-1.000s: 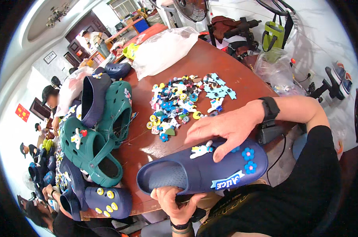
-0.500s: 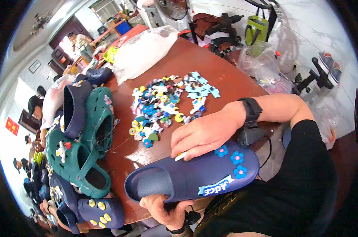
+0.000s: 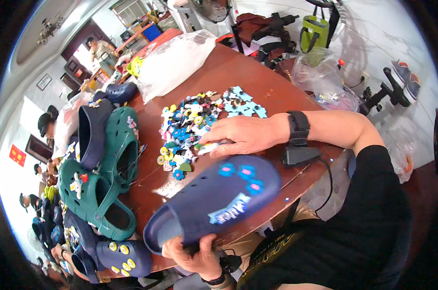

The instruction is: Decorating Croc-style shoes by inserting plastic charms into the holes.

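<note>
Reddish-brown wood tabletop (image 3: 238, 72) spreads beneath my hands. I have my left hand (image 3: 192, 253) clamped around the heel of a navy foam clog (image 3: 214, 200), tilted toe-up, its perforated top facing me. Just beyond it, my right hand (image 3: 240, 135) pinches a small charm from the pile of colourful rubbery charms (image 3: 195, 125); green clogs (image 3: 103, 183) lie left of that grip.

A large clear plastic bag (image 3: 173, 60) is laid at the far end of the table (image 3: 257, 72). A second clear bag (image 3: 320, 77), crumpled, is seen beyond the table's right edge. A pale blue lettered label (image 3: 227, 210) is borne on the navy clog's (image 3: 214, 203) side. A red sign (image 3: 17, 155) is hung on the left wall.
</note>
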`<action>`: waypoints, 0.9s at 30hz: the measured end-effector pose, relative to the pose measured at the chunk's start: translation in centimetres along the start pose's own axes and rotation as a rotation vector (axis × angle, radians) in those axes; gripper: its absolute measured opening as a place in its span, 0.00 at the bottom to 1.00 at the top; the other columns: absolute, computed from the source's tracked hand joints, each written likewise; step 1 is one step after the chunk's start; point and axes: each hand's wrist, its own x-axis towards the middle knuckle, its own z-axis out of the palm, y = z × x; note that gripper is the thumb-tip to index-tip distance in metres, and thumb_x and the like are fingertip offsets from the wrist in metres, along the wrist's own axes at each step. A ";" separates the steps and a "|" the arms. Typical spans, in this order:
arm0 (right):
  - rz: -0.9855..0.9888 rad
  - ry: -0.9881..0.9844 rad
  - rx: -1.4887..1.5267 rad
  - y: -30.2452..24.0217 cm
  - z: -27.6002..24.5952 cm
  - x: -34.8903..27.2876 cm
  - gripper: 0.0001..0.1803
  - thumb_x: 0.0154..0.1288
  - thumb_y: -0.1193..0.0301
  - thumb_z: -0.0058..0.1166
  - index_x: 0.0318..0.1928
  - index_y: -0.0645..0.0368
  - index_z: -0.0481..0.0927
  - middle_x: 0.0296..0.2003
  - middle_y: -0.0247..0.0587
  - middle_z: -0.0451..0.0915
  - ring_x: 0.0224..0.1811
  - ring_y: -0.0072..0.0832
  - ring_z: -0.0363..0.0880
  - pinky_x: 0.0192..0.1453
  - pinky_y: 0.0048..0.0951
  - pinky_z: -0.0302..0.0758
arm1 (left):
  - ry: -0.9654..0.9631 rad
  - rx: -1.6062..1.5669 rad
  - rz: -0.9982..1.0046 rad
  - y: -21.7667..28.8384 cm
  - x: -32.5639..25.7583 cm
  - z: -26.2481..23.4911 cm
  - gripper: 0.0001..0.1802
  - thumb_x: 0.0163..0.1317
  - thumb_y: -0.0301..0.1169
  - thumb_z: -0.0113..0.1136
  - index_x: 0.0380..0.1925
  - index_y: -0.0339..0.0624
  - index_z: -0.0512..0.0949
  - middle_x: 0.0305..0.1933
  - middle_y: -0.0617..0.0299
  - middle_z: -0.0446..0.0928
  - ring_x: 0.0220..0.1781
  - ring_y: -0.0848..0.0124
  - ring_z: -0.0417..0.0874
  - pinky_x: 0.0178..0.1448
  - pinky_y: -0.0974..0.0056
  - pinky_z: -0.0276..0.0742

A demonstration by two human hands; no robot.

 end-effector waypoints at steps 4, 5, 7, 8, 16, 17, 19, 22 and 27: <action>0.038 0.111 0.056 1.4 0.4 0.6 0.19 0.69 0.57 0.49 0.44 0.63 0.78 0.34 0.50 0.79 0.37 0.44 0.76 0.44 0.40 0.72 | 0.033 0.134 -0.019 -0.1 0.2 0.0 0.35 0.40 0.39 0.79 0.45 0.36 0.70 0.46 0.56 0.67 0.52 0.55 0.65 0.57 0.51 0.61; 0.031 0.160 0.111 1.7 0.5 0.6 0.18 0.70 0.58 0.48 0.41 0.62 0.80 0.33 0.49 0.79 0.37 0.43 0.77 0.44 0.40 0.72 | 0.047 0.134 -0.007 -0.4 0.1 0.1 0.36 0.40 0.39 0.79 0.46 0.36 0.69 0.47 0.55 0.67 0.52 0.55 0.65 0.57 0.51 0.61; 0.094 0.170 0.093 1.8 0.2 0.1 0.18 0.70 0.59 0.48 0.40 0.63 0.80 0.33 0.49 0.79 0.37 0.42 0.78 0.44 0.39 0.72 | 0.036 0.146 -0.042 -0.4 -0.1 0.0 0.36 0.40 0.39 0.79 0.46 0.36 0.69 0.48 0.54 0.67 0.53 0.54 0.65 0.57 0.50 0.61; 0.158 0.188 0.070 1.8 -0.2 -0.2 0.17 0.70 0.60 0.47 0.39 0.63 0.81 0.33 0.49 0.79 0.37 0.41 0.78 0.44 0.39 0.73 | 0.042 0.155 -0.054 -0.1 -0.1 0.4 0.36 0.40 0.39 0.79 0.46 0.36 0.69 0.48 0.54 0.67 0.53 0.54 0.65 0.57 0.50 0.61; 0.508 0.171 0.346 -0.8 -0.8 0.5 0.17 0.71 0.62 0.47 0.36 0.62 0.82 0.29 0.31 0.79 0.35 0.17 0.76 0.40 0.22 0.72 | -0.067 0.176 0.014 0.0 3.8 -0.4 0.25 0.41 0.35 0.77 0.37 0.39 0.74 0.33 0.57 0.73 0.40 0.55 0.72 0.47 0.55 0.63; 0.512 0.202 0.369 -1.2 -1.2 0.5 0.16 0.71 0.61 0.46 0.36 0.60 0.82 0.26 0.28 0.75 0.29 0.15 0.71 0.33 0.21 0.68 | -0.062 0.148 0.012 -0.5 4.7 -0.2 0.23 0.43 0.35 0.76 0.36 0.39 0.75 0.33 0.58 0.74 0.40 0.57 0.72 0.47 0.56 0.63; 0.501 0.178 0.410 -1.4 -1.8 0.5 0.15 0.72 0.61 0.45 0.34 0.57 0.78 0.25 0.25 0.71 0.24 0.12 0.63 0.26 0.18 0.59 | -0.059 0.095 0.004 -1.1 6.1 -0.6 0.20 0.45 0.34 0.74 0.36 0.40 0.77 0.32 0.60 0.75 0.39 0.59 0.74 0.47 0.58 0.63; 0.593 0.312 0.614 -1.6 -1.4 0.5 0.16 0.73 0.59 0.43 0.32 0.55 0.74 0.26 0.24 0.68 0.23 0.11 0.60 0.24 0.16 0.54 | -0.093 0.072 0.023 -1.5 6.5 -1.0 0.19 0.48 0.33 0.73 0.38 0.39 0.79 0.38 0.58 0.80 0.44 0.61 0.77 0.51 0.62 0.68; 0.496 0.153 0.715 -0.8 -1.2 0.0 0.16 0.75 0.58 0.40 0.32 0.53 0.72 0.25 0.24 0.65 0.22 0.11 0.58 0.23 0.17 0.51 | -0.018 -0.373 -0.115 -2.4 6.2 -0.9 0.10 0.56 0.27 0.66 0.39 0.39 0.79 0.38 0.63 0.81 0.42 0.73 0.79 0.51 0.68 0.71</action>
